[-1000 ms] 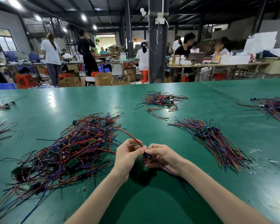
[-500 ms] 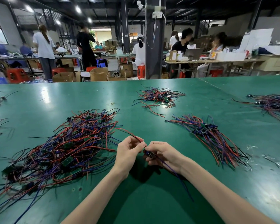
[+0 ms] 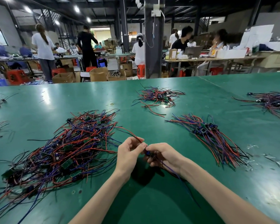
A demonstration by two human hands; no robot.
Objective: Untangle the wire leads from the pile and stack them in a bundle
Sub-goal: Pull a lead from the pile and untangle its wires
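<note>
At a long green-topped workbench (image 3: 39,102), a worker's two bare hands meet just above the surface, sharing a single wire lead with a small blue component (image 3: 148,153). The left hand (image 3: 129,152) has its fingers curled, pinching the lead's red and black strands, which run away up and to the left. The right hand (image 3: 164,156) is closed round the component end, and thin blue strands trail back under the wrist. To the left of the hands sprawls a big tangled pile of red, blue and black wire leads with small green boards (image 3: 68,151). To the right, well apart from the pile, lies a combed bundle of red, blue and purple leads (image 3: 212,136), the strands running the same way. A smaller tangle of the same wires (image 3: 158,96) sits farther back. Beyond the bench, other workers (image 3: 43,46) stand and sit among brown cardboard boxes (image 3: 99,74).
</note>
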